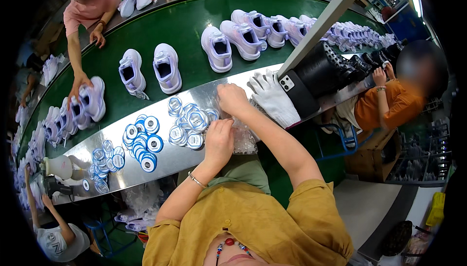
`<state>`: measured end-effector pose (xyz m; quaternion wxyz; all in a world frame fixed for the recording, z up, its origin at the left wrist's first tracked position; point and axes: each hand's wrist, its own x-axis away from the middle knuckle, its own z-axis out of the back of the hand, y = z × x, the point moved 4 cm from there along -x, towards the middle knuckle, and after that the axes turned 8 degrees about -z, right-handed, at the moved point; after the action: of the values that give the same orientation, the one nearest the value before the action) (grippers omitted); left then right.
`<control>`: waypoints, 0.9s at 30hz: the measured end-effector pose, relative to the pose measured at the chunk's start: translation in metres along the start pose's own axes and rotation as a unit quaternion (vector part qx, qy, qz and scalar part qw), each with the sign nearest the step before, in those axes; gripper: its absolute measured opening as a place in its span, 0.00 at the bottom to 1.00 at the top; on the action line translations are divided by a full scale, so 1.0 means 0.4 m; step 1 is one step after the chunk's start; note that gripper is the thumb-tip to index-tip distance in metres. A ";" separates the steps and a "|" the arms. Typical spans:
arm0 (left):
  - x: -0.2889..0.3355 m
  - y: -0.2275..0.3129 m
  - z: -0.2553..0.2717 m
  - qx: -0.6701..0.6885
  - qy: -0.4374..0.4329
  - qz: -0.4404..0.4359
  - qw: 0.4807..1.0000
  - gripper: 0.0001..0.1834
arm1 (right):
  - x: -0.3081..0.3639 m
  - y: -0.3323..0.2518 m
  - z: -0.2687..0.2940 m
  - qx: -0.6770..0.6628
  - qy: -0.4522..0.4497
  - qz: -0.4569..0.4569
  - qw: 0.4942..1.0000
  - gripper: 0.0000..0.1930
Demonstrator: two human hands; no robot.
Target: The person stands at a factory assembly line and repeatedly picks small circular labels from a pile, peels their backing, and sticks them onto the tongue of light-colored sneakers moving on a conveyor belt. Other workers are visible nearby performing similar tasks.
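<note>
Over the metal ledge (163,171), my left hand (220,139) is closed, fingertips together beside a pile of round silver-and-white tags (192,120). Whatever it pinches, if anything, is too small to make out. Farther forward, my right hand (232,98) is also closed, its fingers curled at the ledge's belt-side edge; its contents are hidden. A clear plastic bag (244,140) lies under my right forearm, next to my left hand. To the left are a pile of blue-rimmed round tags (141,142) and a smaller pile of similar tags (104,161).
White-lilac sneakers (166,69) stand along the green belt (189,18). On the right are a white glove (273,98), a dark phone (296,93), a black cylinder (318,74) and a slanted post (326,20). Across the belt, a person's hand (80,88) touches a shoe.
</note>
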<state>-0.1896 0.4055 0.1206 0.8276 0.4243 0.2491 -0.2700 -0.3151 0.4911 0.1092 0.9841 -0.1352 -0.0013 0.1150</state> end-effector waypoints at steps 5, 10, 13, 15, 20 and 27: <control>-0.010 0.019 -0.053 -0.057 -0.065 -0.039 0.995 0.22 | 0.018 0.139 0.000 -0.400 -0.005 -0.056 0.915 0.11; 0.001 0.016 -0.095 -0.071 -0.125 -0.045 0.989 0.28 | 0.036 0.159 0.009 -0.488 0.036 -0.064 0.870 0.06; 0.000 0.017 -0.099 -0.079 -0.133 -0.051 0.987 0.28 | 0.036 0.164 0.008 -0.506 0.068 -0.095 0.854 0.04; 0.002 0.016 -0.100 -0.082 -0.130 -0.059 0.986 0.28 | 0.038 0.157 0.017 -0.467 0.137 -0.082 0.870 0.04; 0.013 0.004 -0.101 -0.067 -0.130 -0.044 0.988 0.27 | 0.046 0.127 0.061 -0.381 0.370 -0.022 0.847 0.03; 0.014 -0.005 -0.095 -0.054 -0.127 -0.045 0.989 0.26 | 0.073 0.088 0.222 -0.712 0.232 -0.060 0.660 0.05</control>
<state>-0.1937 0.4348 0.0963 0.8609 0.3300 0.1754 -0.3452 -0.2978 0.5542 0.1845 0.5604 -0.8167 0.1371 -0.0157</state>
